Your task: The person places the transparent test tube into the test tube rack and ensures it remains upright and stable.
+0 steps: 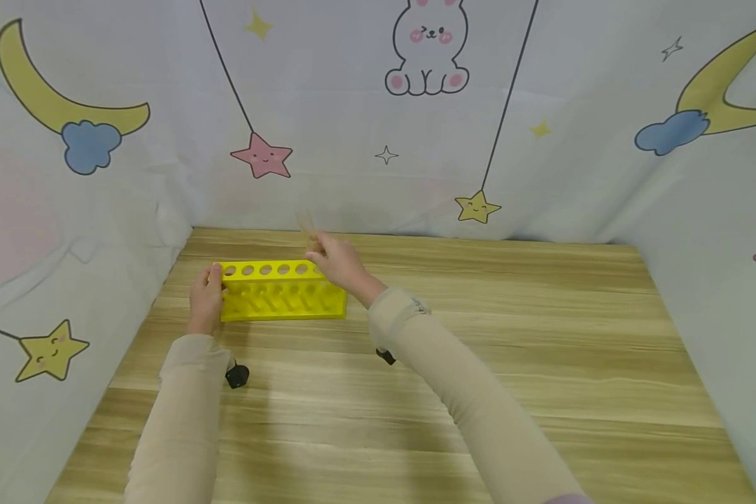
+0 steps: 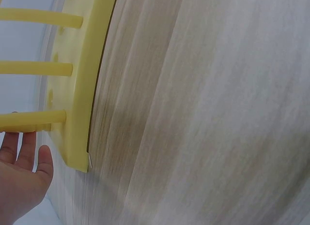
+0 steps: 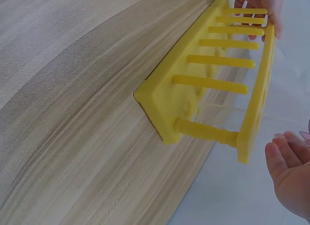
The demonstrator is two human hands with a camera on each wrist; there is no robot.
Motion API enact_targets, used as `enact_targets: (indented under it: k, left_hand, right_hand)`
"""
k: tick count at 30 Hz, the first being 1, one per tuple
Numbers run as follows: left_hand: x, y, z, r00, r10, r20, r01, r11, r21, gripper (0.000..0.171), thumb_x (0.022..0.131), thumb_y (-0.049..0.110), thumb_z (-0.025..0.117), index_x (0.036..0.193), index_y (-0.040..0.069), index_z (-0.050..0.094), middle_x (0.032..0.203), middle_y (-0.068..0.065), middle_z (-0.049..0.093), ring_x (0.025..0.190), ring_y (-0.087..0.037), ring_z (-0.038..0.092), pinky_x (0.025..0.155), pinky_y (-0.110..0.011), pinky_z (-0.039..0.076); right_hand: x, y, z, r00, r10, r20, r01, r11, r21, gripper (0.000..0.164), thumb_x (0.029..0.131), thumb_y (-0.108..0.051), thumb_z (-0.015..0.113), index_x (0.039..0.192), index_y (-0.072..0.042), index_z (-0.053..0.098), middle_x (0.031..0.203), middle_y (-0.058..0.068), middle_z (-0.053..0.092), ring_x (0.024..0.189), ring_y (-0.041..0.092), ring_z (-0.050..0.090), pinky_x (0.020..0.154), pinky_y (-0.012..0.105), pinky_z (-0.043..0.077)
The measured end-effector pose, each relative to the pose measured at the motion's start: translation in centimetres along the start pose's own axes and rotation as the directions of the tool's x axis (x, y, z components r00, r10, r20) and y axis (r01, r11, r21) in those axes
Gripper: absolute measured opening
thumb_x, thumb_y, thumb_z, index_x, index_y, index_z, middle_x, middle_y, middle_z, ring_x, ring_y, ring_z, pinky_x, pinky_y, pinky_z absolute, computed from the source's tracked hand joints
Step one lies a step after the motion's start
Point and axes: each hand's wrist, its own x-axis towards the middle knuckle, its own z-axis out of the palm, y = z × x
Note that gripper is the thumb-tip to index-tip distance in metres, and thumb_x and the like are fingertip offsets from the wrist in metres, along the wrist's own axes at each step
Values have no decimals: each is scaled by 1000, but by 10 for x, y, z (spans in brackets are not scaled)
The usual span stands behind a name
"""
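A yellow test tube rack (image 1: 283,309) stands on the wooden table, with a row of round holes in its top bar and slanting pegs beneath. My left hand (image 1: 206,297) grips the rack's left end; in the left wrist view its fingers (image 2: 28,150) reach the end post. Above the right end of the rack, my right hand (image 1: 342,264) pinches a clear, thin test tube (image 1: 305,221), which points up and is faint against the cloth. The right wrist view shows the right fingers (image 3: 286,152) beside the rack's top bar, with most of the tube out of frame.
White cloth (image 1: 346,189) printed with moons, stars and a rabbit hangs behind the table (image 1: 510,336) and along both sides. Small black wrist cameras (image 1: 236,376) hang under the sleeves, low over the tabletop.
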Motion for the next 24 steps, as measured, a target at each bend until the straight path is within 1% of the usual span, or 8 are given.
enact_targets:
  k: [4, 7, 11, 19, 24]
  left_hand:
    - [1, -1, 0, 1000, -3, 0, 3, 1000, 1, 64, 91, 54, 19, 140, 13, 24, 139, -12, 30, 116, -22, 33, 101, -36, 29]
    - [1, -1, 0, 1000, 1, -12, -1, 1000, 8, 65, 90, 55, 19, 139, 13, 26, 138, -12, 32, 114, -21, 34, 99, -34, 30]
    - [1, -1, 1, 1000, 4, -17, -4, 1000, 16, 66, 90, 56, 19, 139, 13, 26, 138, -12, 33, 114, -21, 35, 97, -34, 31]
    - [0, 0, 0, 1000, 6, 9, -6, 1000, 8, 68, 89, 57, 18, 140, 12, 23, 141, -13, 29, 119, -24, 33, 102, -38, 28]
    - [-1, 1, 0, 1000, -1, 2, 1, 1000, 2, 68, 89, 57, 18, 140, 13, 24, 140, -12, 30, 120, -24, 33, 102, -38, 28]
  right_hand:
    - [-1, 0, 0, 1000, -5, 15, 5, 1000, -29, 46, 90, -28, 48, 132, -11, 38, 107, 5, 60, 93, 15, 55, 81, 26, 47]
    - [-1, 0, 1, 1000, -10, 24, 11, 999, -42, 46, 91, -27, 48, 132, -11, 38, 101, 4, 60, 83, 14, 54, 74, 23, 46]
    - [-1, 0, 1, 1000, -13, 29, 14, 999, -45, 44, 91, -27, 47, 131, -11, 39, 95, 4, 59, 73, 13, 50, 66, 22, 44]
    - [-1, 3, 4, 999, 21, 37, -20, 999, -37, 44, 91, -27, 47, 131, -10, 39, 100, 5, 60, 74, 13, 49, 67, 20, 44]
    - [0, 5, 6, 999, 27, 40, -25, 999, -37, 44, 91, -27, 47, 131, -10, 39, 100, 5, 60, 75, 13, 49, 68, 21, 44]
